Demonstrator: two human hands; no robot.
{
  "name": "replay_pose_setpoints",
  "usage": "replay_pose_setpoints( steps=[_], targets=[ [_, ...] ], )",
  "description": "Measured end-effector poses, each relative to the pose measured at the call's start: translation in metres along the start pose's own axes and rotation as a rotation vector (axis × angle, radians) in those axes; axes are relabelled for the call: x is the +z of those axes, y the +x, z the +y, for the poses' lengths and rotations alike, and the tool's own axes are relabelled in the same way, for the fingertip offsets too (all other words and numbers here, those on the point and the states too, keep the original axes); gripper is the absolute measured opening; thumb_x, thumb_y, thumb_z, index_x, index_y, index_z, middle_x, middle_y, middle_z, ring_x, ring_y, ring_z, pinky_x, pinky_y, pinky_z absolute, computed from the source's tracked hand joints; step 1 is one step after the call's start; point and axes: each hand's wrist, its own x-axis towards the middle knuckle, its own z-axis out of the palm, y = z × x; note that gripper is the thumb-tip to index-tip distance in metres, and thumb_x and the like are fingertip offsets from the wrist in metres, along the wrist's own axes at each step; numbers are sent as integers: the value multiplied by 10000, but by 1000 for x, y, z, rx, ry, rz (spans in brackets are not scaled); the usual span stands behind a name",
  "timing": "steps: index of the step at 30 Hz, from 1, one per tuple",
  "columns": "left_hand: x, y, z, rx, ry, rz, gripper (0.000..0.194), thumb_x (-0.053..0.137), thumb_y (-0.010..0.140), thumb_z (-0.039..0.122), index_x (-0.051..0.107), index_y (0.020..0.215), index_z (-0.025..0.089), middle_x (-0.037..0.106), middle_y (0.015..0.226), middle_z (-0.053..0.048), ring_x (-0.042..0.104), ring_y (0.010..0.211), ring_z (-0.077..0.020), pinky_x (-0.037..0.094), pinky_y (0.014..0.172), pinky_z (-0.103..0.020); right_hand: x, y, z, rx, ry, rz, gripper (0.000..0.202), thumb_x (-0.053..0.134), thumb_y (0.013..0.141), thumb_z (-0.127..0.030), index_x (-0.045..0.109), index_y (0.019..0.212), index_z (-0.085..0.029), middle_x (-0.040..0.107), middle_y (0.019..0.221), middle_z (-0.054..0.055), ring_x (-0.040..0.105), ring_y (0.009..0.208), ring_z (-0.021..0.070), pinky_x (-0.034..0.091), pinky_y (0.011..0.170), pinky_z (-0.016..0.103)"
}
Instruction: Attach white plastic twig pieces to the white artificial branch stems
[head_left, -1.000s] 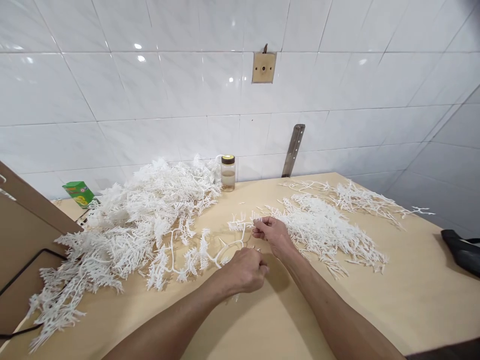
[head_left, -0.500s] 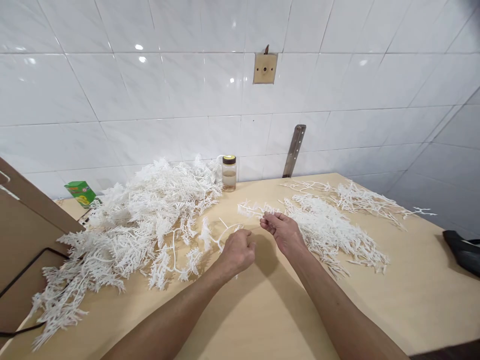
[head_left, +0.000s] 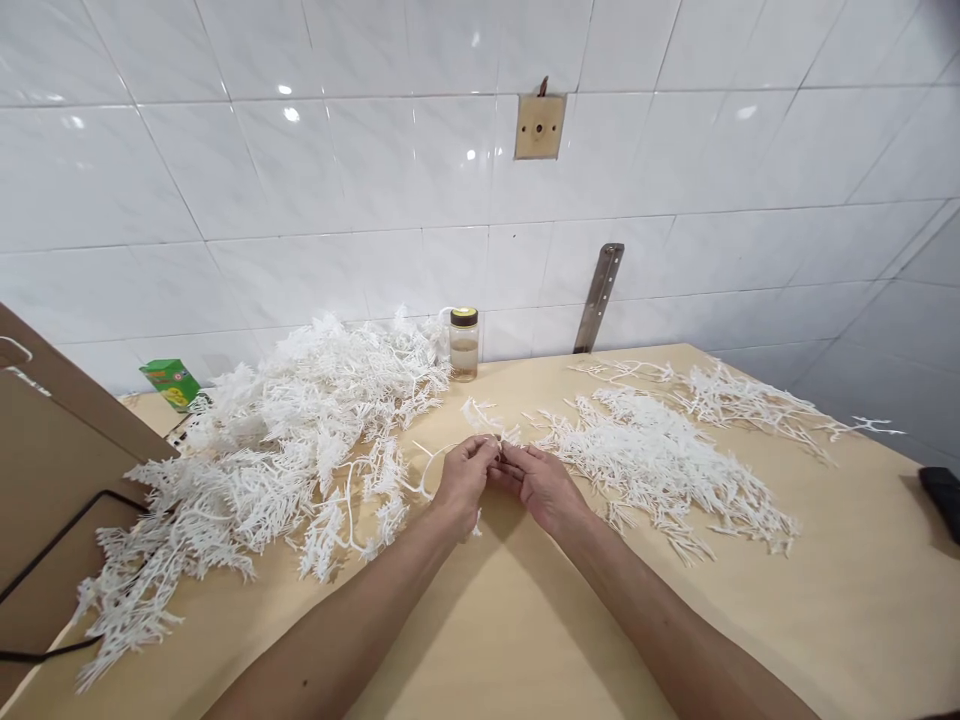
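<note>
1. In the head view, meeting at the fingertips with left hand [head_left: 459, 475] and right hand [head_left: 546, 487], on the near side of the jar [head_left: 463, 355] and slightly to its right.
2. Pinching a white sprig [head_left: 474, 413] between thumb and finger with both hands; cannot tell the exact grip point, hidden behind the fingers.
3. Poking out past the fingertips with the sprig's feathery end, toward the jar but not touching it.
4. Hiding part of a curved white branch [head_left: 390, 513] behind the left hand, nearer than the jar and to its left; cannot tell whether joined to the sprig.
5. Heaped with leafy white branches [head_left: 292, 430] to the jar's left, right up beside it.
6. Covered on the surface [head_left: 525, 630], nearer than the jar and to its right, with a flat heap of white pieces [head_left: 667, 460]; farther right, with thin white stems [head_left: 739, 400].
7. Judged to be at close fingertip work on the sprig, perhaps parting bits from it.
8. Seems to call next for a steady pinch on one side and a small pull or twist on the other, without snagging the branch.
</note>
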Motion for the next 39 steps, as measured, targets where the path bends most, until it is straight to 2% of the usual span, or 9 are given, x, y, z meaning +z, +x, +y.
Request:
replay_pose_setpoints(
  steps=[2, 7, 11, 15, 18, 22, 29, 35, 39],
  targets=[
    [-2, 2, 0, 9, 44, 38, 275, 756, 661, 391, 627, 728, 157, 640, 707, -16, 573, 643, -124, 458, 633, -247, 3, -4, -1, 38, -27, -8, 351, 891, 564, -328, 656, 746, -140, 722, 756, 72, 702, 738, 202, 592, 688, 297],
    [-9, 7, 1, -23, 158, -9, 261, 714, 686, 389, 594, 703, 158, 618, 653, 1, 575, 603, -123, 456, 584, -240, 2, -8, -2, 80, -164, -60, 373, 849, 613, -434, 589, 674, -173, 666, 675, 28, 672, 679, 174, 581, 651, 289],
    [-12, 10, 1, -10, 239, -26, 259, 669, 718, 398, 550, 697, 170, 581, 609, 24, 544, 549, -104, 430, 560, -230, -9, -5, -13, 76, -466, -105, 386, 843, 623, -454, 593, 664, -162, 643, 646, 26, 614, 574, 131, 552, 545, 249],
    [-16, 13, -2, 39, 418, -66, 260, 629, 758, 410, 534, 693, 176, 585, 592, 16, 531, 521, -105, 419, 539, -233, -25, -1, -34, -136, -686, 46, 314, 835, 641, -395, 666, 760, -159, 650, 711, 34, 618, 634, 144, 559, 518, 242],
    [-18, 14, -3, 41, 529, -112, 261, 589, 793, 417, 533, 696, 181, 573, 552, 15, 517, 495, -109, 406, 519, -232, -33, 0, -43, -222, -708, 31, 261, 801, 674, -361, 703, 809, -161, 666, 808, 43, 622, 748, 156, 582, 580, 243],
    [-19, 14, -3, 51, 559, -141, 256, 569, 805, 410, 528, 694, 183, 555, 528, 23, 488, 468, -100, 390, 511, -227, -35, 4, -36, -139, -761, -107, 198, 757, 700, -331, 716, 759, -147, 649, 708, 27, 612, 655, 134, 553, 554, 220],
    [-24, 18, -8, 48, 601, -125, 237, 567, 791, 392, 549, 685, 181, 533, 497, 28, 467, 457, -103, 333, 488, -222, -28, 3, -30, -69, -792, -93, 125, 730, 653, -198, 738, 773, -164, 663, 666, 23, 631, 578, 132, 546, 512, 209],
    [-27, 22, -14, 91, 622, -127, 247, 567, 787, 402, 559, 684, 178, 508, 500, 34, 462, 478, -106, 321, 490, -221, -28, 1, -33, -22, -735, -124, 212, 774, 682, -339, 699, 669, -141, 642, 607, 22, 585, 498, 106, 543, 503, 214],
    [-25, 20, -12, 96, 618, -127, 252, 578, 782, 410, 565, 690, 175, 505, 519, 39, 470, 489, -101, 330, 500, -219, -29, 5, -28, -61, -735, -74, 213, 788, 657, -326, 677, 632, -146, 621, 588, 10, 592, 521, 114, 548, 509, 213]
  ],
)
